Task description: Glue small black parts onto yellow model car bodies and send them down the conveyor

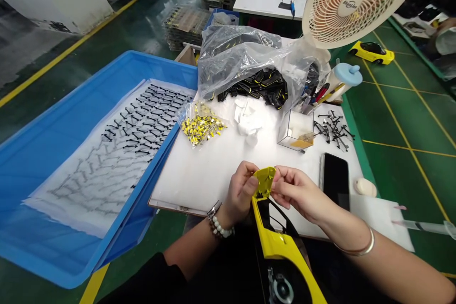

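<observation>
A yellow and black toy car body [276,242] lies low in front of me, its near end close to my lap. At its far end a yellow panel [264,180] stands raised, its underside towards me. My left hand [242,190] grips the left edge of this panel between thumb and fingers. At the panel's right edge my right hand [294,187] is closed, thumb and fingertips pinching it. Whether a small part is also between those fingertips cannot be made out.
A blue tray [46,128] with rows of black rods stands left of the white table [210,175]. On the table are a bag of yellow parts [201,126], a bag of black parts [256,85], a clear box [295,130], a phone [335,180] and a fan [351,4].
</observation>
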`<action>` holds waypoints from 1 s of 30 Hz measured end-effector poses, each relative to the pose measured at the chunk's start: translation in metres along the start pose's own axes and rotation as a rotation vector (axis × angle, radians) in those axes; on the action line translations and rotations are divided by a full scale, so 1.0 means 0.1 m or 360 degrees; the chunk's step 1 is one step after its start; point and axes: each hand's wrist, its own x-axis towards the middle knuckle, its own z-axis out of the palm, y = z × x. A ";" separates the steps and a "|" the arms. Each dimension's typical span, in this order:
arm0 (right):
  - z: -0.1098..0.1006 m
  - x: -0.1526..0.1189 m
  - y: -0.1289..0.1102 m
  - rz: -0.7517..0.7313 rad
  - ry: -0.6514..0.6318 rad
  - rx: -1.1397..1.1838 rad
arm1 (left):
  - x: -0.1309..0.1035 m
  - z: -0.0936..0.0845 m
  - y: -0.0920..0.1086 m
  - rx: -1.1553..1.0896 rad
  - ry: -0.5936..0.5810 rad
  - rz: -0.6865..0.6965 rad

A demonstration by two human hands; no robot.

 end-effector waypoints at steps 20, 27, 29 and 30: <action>-0.19 0.21 -0.08 0.0142 -0.0418 0.0179 | 0.00 0.11 0.04 -0.0129 0.0042 0.0039; -0.23 0.30 -0.06 0.0193 -0.0541 0.0222 | 0.02 0.11 -0.01 -0.0088 0.0158 -0.0042; -0.23 0.35 -0.03 0.0179 -0.0559 0.0200 | 0.02 0.09 0.03 -0.0061 0.0181 -0.0052; -0.22 0.37 -0.02 0.0163 -0.0560 0.0175 | 0.01 0.09 0.06 -0.0056 0.0188 -0.0055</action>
